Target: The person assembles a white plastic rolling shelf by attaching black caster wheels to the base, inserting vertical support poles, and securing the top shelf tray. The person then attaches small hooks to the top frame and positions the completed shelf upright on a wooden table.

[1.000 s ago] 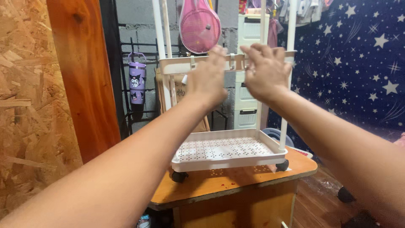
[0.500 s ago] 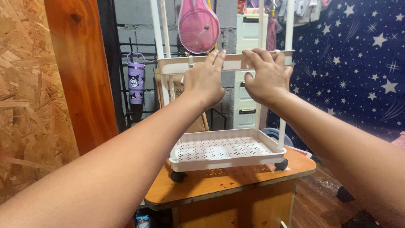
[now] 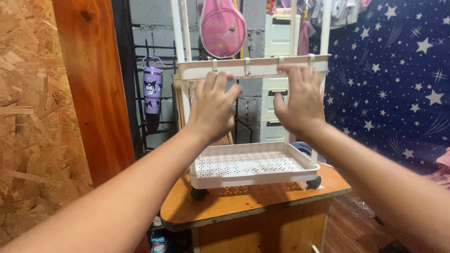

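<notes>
The white plastic upper tray [image 3: 253, 68] sits high on the cart's thin posts [image 3: 325, 28]; it looks light and a little flexible. Your left hand [image 3: 213, 107] and right hand [image 3: 300, 100] rest open-fingered on its front rim, not closed around it. The cart stands on the wooden desk [image 3: 243, 204].

Open air lies between the upper tray [image 3: 253, 68] and the lower tray [image 3: 253, 165], wide enough for a hand. White posts [image 3: 183, 93] fence the corners. At nine o'clock a wooden board [image 3: 91, 89] crowds close; at twelve, a pink racket [image 3: 222, 21] and white drawers [image 3: 276, 103] block behind.
</notes>
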